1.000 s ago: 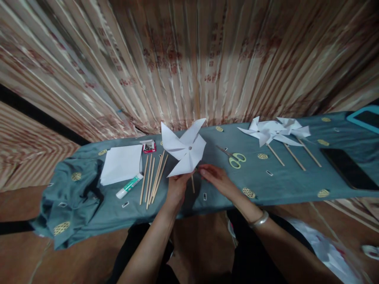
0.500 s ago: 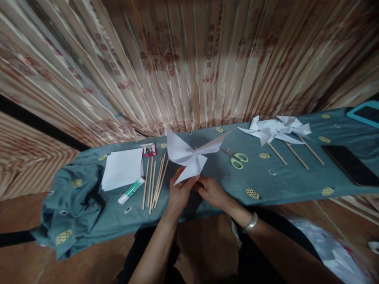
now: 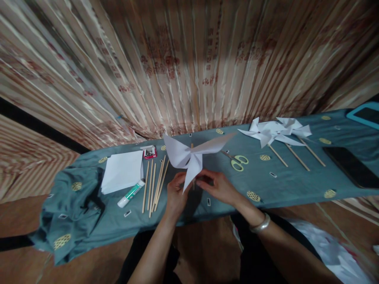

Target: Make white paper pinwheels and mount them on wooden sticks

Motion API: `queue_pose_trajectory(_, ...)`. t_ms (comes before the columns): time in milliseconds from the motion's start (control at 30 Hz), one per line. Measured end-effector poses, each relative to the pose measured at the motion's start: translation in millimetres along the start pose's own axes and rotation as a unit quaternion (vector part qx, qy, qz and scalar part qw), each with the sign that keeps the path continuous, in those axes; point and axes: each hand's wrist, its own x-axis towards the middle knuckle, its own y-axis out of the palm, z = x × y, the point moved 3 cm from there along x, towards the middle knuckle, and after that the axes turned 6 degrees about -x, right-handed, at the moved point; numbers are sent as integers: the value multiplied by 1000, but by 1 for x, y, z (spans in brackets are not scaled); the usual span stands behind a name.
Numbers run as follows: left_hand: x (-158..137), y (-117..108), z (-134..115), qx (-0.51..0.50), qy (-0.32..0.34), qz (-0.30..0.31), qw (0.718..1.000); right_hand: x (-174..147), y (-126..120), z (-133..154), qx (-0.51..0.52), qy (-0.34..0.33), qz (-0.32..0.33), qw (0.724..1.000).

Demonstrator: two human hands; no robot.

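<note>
A white paper pinwheel (image 3: 194, 163) on a wooden stick is held up in front of me, above the near middle of the table. My left hand (image 3: 177, 195) is closed around the lower stick, its fingers partly hidden behind a paper blade. From the other side, my right hand (image 3: 218, 188) has curled fingers at the stick and the lower blade; the exact contact of its fingertips is hard to see. To the left lie several loose wooden sticks (image 3: 152, 189). Green-handled scissors (image 3: 238, 162) rest to the right of the pinwheel.
A stack of white paper (image 3: 122, 171), a glue stick (image 3: 130, 194) and a small open red box of metal pins (image 3: 149, 152) are at left. Several pinwheels (image 3: 275, 132) on sticks lie at right, beside a black phone (image 3: 351, 165). A blue-framed device (image 3: 365, 114) sits at the far right.
The pinwheel has tilted and shifted slightly left, so its stick now shows above and below the paper. My right hand has moved a little right, with its fingers opened wider.
</note>
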Motion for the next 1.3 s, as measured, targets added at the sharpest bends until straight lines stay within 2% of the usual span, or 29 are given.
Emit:
queue_pose_trajectory(67, 0, -1, 2, -14, -31, -23, 999, 3, -17, -7, 28, 5, -45, 999)
queue_pose_trajectory(167, -1, 0, 6, -48, -65, -34, 996, 10, -39, -20, 75, -6, -155, 985)
queue_pose_trajectory(233, -2, 3, 7, -54, -66, -24, 996, 15, -46, -25, 102, -20, -184, 977)
queue_pose_trajectory(333, -2, 5, 8, -37, -53, -16, 998, 19, -46, -25, 163, -13, -180, 970)
queue_pose_trajectory(467, 0, 5, 11, -27, -63, -11, 998, 17, -42, -12, 225, 6, -153, 962)
queue_pose_trajectory(600, 1, 4, 14, -21, -44, -4, 999, 14, -45, -3, 212, 6, -136, 968)
queue_pose_trajectory(733, 1, 5, 12, -5, -10, 23, 1000, 14, -49, -10, 192, 28, -149, 970)
queue_pose_trajectory(1033, 2, 5, 16, -8, 10, 27, 1000, 13, -42, -9, 251, 54, -148, 955)
queue_pose_trajectory(1167, 4, 4, 20, 3, 31, 26, 999, 9, -36, -2, 308, 60, -119, 942)
queue_pose_trajectory(1233, 4, 3, 20, 15, 40, 22, 999, 6, -30, 3, 307, 60, -48, 949)
queue_pose_trajectory(1300, 4, 2, 19, 27, 47, 20, 998, 2, -23, 7, 286, 71, 66, 953)
